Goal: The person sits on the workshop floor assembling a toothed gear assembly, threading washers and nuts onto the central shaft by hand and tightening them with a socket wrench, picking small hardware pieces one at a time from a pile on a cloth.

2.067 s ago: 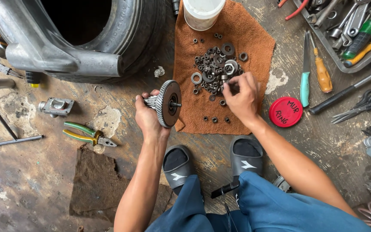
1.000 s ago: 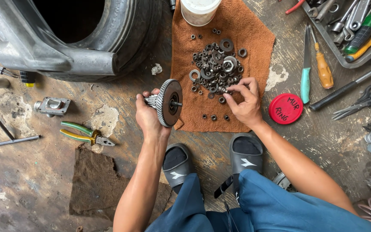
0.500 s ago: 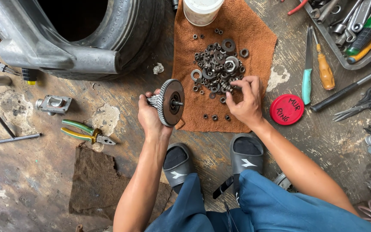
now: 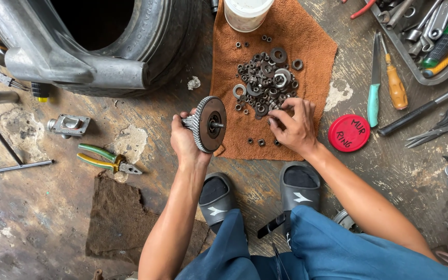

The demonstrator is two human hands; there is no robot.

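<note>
My left hand (image 4: 185, 141) grips a round toothed gear on a short shaft (image 4: 208, 124), its flat face turned right, just off the left edge of an orange cloth (image 4: 307, 57). My right hand (image 4: 295, 127) rests on the cloth with fingertips pinched at the near edge of a heap of dark washers, nuts and rings (image 4: 266, 82). Whether a small piece sits between the fingers is hidden. A few loose nuts (image 4: 260, 141) lie on the cloth in front of the hand.
A tyre with a metal swing arm (image 4: 79, 46) fills the top left. A white tub (image 4: 247, 11) stands at the cloth's far end. Pliers (image 4: 107, 159), a red lid (image 4: 349, 133), screwdrivers (image 4: 385, 78), scissors (image 4: 442, 127) and a tool tray (image 4: 426, 26) lie around.
My right hand has stayed over the near edge of the washer heap, its fingers picking among the pieces. The gear in my left hand has barely moved.
</note>
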